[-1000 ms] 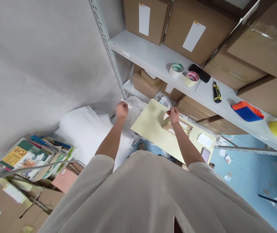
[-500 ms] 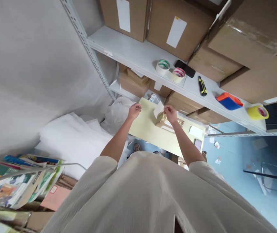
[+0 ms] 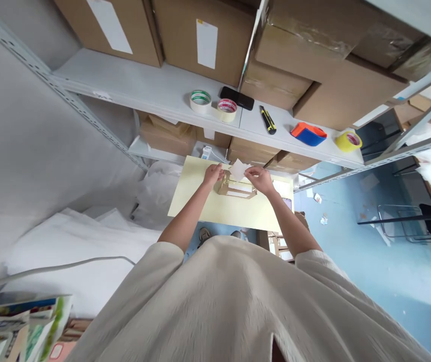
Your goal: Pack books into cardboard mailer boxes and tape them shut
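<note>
My right hand (image 3: 259, 179) pinches the edge of a small white slip of paper (image 3: 239, 169), held tilted above a cardboard box (image 3: 242, 194). Clear tape and white labels show on that box, which rests on a pale yellow tabletop (image 3: 192, 193). Just left of the box is my left hand (image 3: 213, 174), its fingers partly spread and nothing visible in them. Whether its fingertips touch the box, I cannot tell.
Above the table runs a grey shelf (image 3: 140, 83) bearing tape rolls (image 3: 200, 101), a black phone (image 3: 237, 97), a yellow-black utility knife (image 3: 267, 120), an orange-blue tape dispenser (image 3: 309, 134) and large cartons (image 3: 207, 65). White bundles (image 3: 83, 251) lie at left.
The view has swung to the right. My left hand has come closer to the box and the paper slip. The slip has turned in my right hand's pinch.
</note>
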A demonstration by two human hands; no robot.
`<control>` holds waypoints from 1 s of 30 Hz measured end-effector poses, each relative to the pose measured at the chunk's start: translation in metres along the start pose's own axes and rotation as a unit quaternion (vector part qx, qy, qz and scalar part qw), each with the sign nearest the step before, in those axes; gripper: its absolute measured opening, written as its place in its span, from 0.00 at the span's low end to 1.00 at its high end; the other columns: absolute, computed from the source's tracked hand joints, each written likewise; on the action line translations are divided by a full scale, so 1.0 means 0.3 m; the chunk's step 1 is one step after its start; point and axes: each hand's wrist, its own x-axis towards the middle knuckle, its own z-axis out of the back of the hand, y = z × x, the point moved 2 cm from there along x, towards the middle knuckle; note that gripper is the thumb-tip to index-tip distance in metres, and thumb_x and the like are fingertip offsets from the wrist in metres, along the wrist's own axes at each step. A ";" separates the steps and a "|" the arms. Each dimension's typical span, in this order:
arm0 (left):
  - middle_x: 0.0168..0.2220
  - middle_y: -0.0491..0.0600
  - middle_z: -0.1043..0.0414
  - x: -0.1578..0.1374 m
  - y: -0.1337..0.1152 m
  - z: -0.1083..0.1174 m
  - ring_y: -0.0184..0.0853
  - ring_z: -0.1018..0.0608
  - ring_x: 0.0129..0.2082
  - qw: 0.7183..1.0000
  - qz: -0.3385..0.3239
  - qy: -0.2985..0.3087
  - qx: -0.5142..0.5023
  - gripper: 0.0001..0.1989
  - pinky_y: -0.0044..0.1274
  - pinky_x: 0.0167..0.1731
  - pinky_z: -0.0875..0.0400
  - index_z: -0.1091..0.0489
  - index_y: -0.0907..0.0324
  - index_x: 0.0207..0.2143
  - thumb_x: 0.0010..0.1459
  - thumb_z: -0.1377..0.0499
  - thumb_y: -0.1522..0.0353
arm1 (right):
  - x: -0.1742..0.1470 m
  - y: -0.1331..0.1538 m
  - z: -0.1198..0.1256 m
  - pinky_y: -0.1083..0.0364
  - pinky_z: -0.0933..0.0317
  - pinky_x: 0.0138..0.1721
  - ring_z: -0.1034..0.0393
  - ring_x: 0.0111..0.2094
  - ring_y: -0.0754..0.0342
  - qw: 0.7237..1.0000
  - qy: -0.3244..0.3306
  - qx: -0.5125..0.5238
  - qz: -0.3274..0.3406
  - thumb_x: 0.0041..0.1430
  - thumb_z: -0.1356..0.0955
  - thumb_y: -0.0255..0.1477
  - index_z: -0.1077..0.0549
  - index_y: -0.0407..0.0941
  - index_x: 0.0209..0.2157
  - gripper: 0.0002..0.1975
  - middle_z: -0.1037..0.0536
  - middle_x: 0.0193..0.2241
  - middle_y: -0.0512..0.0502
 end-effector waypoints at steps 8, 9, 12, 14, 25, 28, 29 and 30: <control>0.46 0.53 0.12 0.046 0.029 -0.136 0.44 0.12 0.53 0.991 -0.128 0.028 0.022 0.11 0.36 0.61 0.19 0.22 0.55 0.43 0.59 0.27 0.68 | -0.035 -0.065 0.113 0.43 0.21 0.51 0.19 0.40 0.46 0.998 0.004 0.051 -0.024 0.61 0.22 0.56 0.21 0.49 0.38 0.23 0.15 0.37 0.44; 0.46 0.53 0.13 0.051 0.031 -0.151 0.43 0.12 0.52 0.990 -0.132 0.033 0.021 0.11 0.36 0.61 0.19 0.22 0.55 0.42 0.58 0.27 0.68 | -0.037 -0.070 0.124 0.43 0.21 0.50 0.20 0.39 0.46 0.998 0.008 0.059 -0.025 0.61 0.22 0.55 0.21 0.50 0.39 0.23 0.15 0.37 0.44; 0.43 0.52 0.13 0.063 0.034 -0.191 0.42 0.13 0.48 0.989 -0.137 0.047 0.012 0.13 0.34 0.56 0.18 0.22 0.56 0.42 0.55 0.27 0.68 | -0.038 -0.090 0.152 0.43 0.23 0.49 0.22 0.38 0.47 0.997 0.021 0.074 -0.027 0.61 0.22 0.52 0.23 0.50 0.41 0.22 0.18 0.35 0.47; 0.40 0.50 0.14 0.067 0.036 -0.208 0.41 0.13 0.44 0.990 -0.136 0.046 0.001 0.14 0.33 0.52 0.17 0.22 0.56 0.42 0.54 0.27 0.68 | -0.034 -0.114 0.165 0.44 0.24 0.49 0.23 0.38 0.47 0.996 0.021 0.078 -0.032 0.60 0.22 0.51 0.25 0.51 0.42 0.21 0.20 0.35 0.48; 0.43 0.50 0.14 0.014 0.078 -0.177 0.43 0.13 0.45 0.975 -0.167 -0.021 0.146 0.18 0.35 0.56 0.19 0.19 0.54 0.50 0.56 0.31 0.74 | 0.021 -0.342 0.045 0.46 0.29 0.43 0.29 0.35 0.47 0.990 -0.039 0.005 -0.132 0.58 0.30 0.41 0.38 0.55 0.41 0.15 0.23 0.35 0.50; 0.53 0.53 0.15 -0.003 0.095 -0.165 0.42 0.14 0.48 0.967 -0.158 -0.040 0.194 0.23 0.35 0.59 0.20 0.21 0.54 0.56 0.58 0.31 0.74 | 0.029 -0.384 -0.008 0.45 0.30 0.44 0.30 0.34 0.46 0.991 -0.037 -0.012 -0.129 0.58 0.32 0.39 0.38 0.55 0.42 0.13 0.24 0.34 0.50; 0.55 0.53 0.16 -0.007 0.102 -0.164 0.42 0.14 0.47 0.965 -0.153 -0.043 0.208 0.24 0.35 0.59 0.20 0.22 0.54 0.58 0.59 0.32 0.74 | 0.030 -0.396 -0.021 0.45 0.30 0.44 0.30 0.35 0.45 0.991 -0.035 -0.022 -0.126 0.58 0.33 0.38 0.38 0.55 0.42 0.12 0.23 0.34 0.50; 0.56 0.54 0.16 -0.010 0.109 -0.165 0.41 0.15 0.46 0.963 -0.149 -0.044 0.219 0.25 0.36 0.59 0.20 0.23 0.54 0.59 0.59 0.32 0.75 | 0.029 -0.405 -0.032 0.45 0.30 0.45 0.30 0.35 0.45 0.992 -0.031 -0.034 -0.122 0.58 0.33 0.36 0.38 0.55 0.42 0.11 0.23 0.34 0.49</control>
